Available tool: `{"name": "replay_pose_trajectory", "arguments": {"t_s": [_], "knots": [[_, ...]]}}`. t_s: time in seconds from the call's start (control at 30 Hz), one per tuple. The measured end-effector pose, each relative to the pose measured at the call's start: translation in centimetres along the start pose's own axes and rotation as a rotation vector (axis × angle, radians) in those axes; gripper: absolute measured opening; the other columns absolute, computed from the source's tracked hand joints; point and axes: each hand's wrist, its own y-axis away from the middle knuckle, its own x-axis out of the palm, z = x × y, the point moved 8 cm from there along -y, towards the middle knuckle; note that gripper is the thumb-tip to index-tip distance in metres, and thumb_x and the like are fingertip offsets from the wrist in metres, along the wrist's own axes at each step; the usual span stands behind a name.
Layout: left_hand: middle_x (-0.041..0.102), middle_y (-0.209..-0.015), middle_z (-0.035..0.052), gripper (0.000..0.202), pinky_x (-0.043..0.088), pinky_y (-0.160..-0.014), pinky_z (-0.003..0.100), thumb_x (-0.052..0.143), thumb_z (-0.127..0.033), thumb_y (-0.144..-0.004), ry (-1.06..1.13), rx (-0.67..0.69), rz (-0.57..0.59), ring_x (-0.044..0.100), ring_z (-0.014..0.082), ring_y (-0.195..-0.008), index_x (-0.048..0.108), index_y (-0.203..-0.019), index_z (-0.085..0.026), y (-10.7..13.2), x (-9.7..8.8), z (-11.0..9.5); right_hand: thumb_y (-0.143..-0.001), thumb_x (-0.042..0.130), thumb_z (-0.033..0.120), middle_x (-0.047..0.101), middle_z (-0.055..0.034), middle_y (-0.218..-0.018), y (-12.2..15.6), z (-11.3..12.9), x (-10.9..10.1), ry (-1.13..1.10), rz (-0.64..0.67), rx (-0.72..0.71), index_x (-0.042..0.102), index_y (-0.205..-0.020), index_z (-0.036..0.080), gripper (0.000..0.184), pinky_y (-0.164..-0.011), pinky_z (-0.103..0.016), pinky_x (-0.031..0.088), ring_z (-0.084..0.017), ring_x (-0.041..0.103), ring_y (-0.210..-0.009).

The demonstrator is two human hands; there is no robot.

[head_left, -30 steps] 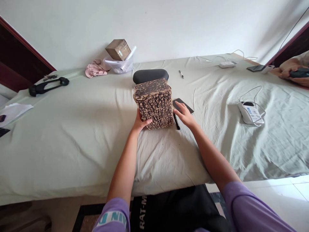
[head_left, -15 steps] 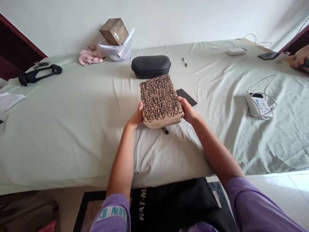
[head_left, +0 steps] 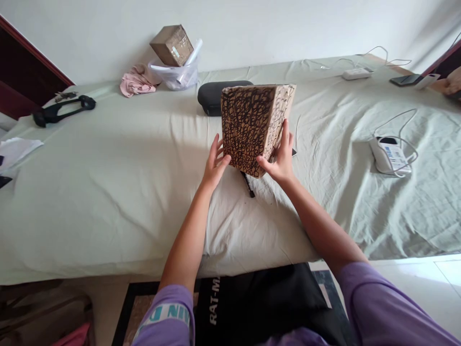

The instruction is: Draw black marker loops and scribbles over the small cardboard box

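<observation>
Near the centre of the frame, you had a scribble-covered box (head_left: 248, 127) tilted between your hands, your right hand (head_left: 281, 158) gripping its lower right side and your left hand (head_left: 216, 166) at its lower left edge. A black pen (head_left: 248, 186) showed just below it on the pale sheet (head_left: 144, 206); a black case (head_left: 209, 99) sat partly hidden behind. Upper left, a brown carton (head_left: 172, 46) rested on a clear tub (head_left: 187, 77) beside pink cloth (head_left: 137, 82).

Pen (head_left: 248, 186) part-hidden behind box (head_left: 247, 127), papers (head_left: 20, 150) cropped
</observation>
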Motion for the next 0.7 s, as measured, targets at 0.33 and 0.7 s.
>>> {"name": "replay_pose_trajectory", "arguments": {"t_s": [0.33,0.7], "knots": [[0.039,-0.185,0.0138,0.159,0.049,-0.134,0.058,0.091,-0.096,-0.062,0.125,0.058,0.162,0.036,0.0484,-0.174,0.005,-0.185,-0.042,0.4,1.2,-0.4,-0.090,0.055,0.099,0.037,-0.0160,-0.180,1.2,3.2,1.7,-0.010,0.122,-0.172,0.007,-0.186,0.036,0.125,-0.137,-0.083,0.028,-0.056,0.035,-0.167],[0.035,-0.188,0.0091,0.140,0.049,-0.135,0.062,0.091,-0.087,-0.065,0.156,0.025,0.106,0.043,0.0475,-0.170,0.025,-0.181,-0.044,0.4,0.5,-0.6,-0.082,0.061,0.101,0.038,-0.0148,-0.186,1.4,2.6,1.7,-0.110,0.158,-0.103,0.017,-0.186,0.032,0.133,-0.126,-0.078,0.046,-0.055,0.046,-0.160]]}}
